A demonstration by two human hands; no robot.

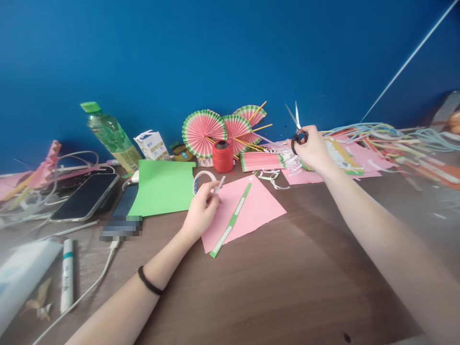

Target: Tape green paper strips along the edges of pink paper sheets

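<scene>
My right hand (312,147) is closed around the black handles of a pair of scissors (296,120), raised near the wall with the blades apart and pointing up. Between the fingertips of my left hand (203,211) is a short pale strip of tape (220,184). A roll of white tape (204,173) stands right behind that hand; whether the strip still joins it I cannot tell. Beneath and beside the hand lies a pink paper sheet (251,206). Across it runs a narrow green paper strip (233,218) bearing two whitish tape pieces.
Pleated watermelon-patterned paper fans (203,129) lean on the blue wall behind a red thread spool (223,158). Green paper (165,189), a phone (86,196), a bottle (111,136), a small carton (153,145) and a marker (67,275) lie left. Paper scraps and coloured strips (381,134) lie right.
</scene>
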